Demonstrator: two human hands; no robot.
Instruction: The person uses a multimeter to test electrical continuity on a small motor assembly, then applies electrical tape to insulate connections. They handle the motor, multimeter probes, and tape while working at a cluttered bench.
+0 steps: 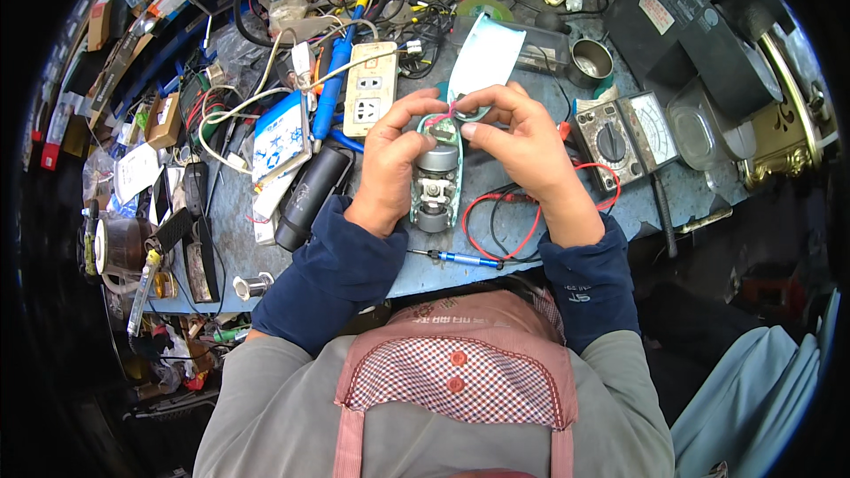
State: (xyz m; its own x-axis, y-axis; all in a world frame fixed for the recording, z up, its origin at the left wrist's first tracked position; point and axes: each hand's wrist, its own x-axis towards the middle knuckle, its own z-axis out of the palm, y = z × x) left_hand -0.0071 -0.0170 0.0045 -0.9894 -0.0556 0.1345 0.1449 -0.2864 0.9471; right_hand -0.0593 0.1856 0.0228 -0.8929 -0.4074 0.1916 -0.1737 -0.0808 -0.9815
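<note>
An opened small electric appliance [435, 189] with a mint-green housing lies on the blue bench in front of me, its cylindrical metal motor parts showing. A green circuit board and pink wires sit at its upper end. My left hand [396, 153] pinches at the board end, thumb on the board's edge. My right hand [524, 146] has thumb and index finger at the pink wires; the fingertips partly hide what they grip. Beyond them extends a pale curved cover [487, 56]. A blue precision screwdriver [470, 259] lies near the bench edge.
An analogue multimeter [614, 139] stands at right, its red and black leads [539, 229] looped beside my right wrist. At left are a power strip [369, 89], a blue soldering iron or similar tool [327, 89] and a black cylinder [314, 196]. A metal cup [590, 63] stands behind.
</note>
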